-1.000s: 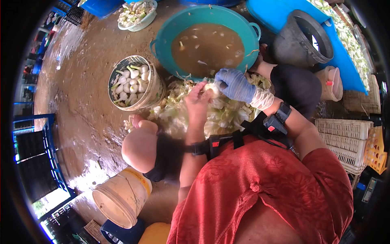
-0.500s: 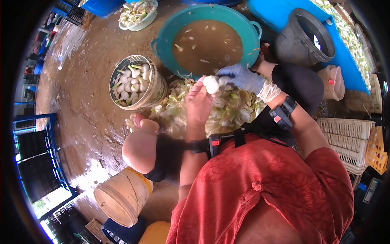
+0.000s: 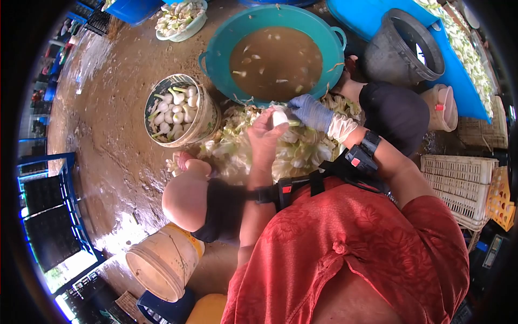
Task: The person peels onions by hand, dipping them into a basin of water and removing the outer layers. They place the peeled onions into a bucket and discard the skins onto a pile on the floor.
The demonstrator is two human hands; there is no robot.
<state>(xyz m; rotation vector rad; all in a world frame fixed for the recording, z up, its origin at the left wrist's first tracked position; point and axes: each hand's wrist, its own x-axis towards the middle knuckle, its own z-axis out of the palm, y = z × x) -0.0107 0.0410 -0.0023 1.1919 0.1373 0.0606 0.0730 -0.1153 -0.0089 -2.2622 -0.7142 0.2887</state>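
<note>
A white garlic bulb [image 3: 279, 118] with a short greenish stem is gripped in the fingers of my bare left hand [image 3: 264, 132]. My right hand [image 3: 312, 112], in a blue-grey glove, is closed close beside the bulb on its right. What its fingers hold, if anything, is hidden. Under both hands spreads a heap of garlic peelings [image 3: 302, 148]. Left of the heap, a round bucket [image 3: 208, 116] is filled with whitish bulbs that have short stems.
Beyond my hands stands a large green tub [image 3: 221, 75] of brown water with floating scraps. A dark grey bucket [image 3: 377, 62] is at the right, near a blue tray [image 3: 461, 81] of peelings. White crates [image 3: 458, 186] stand lower right; a tipped pale bucket [image 3: 162, 259] lies lower left.
The garlic bulb has tilted and sunk lower in my left hand, its stem now showing to the right. My right hand has shifted slightly down and left around it.
</note>
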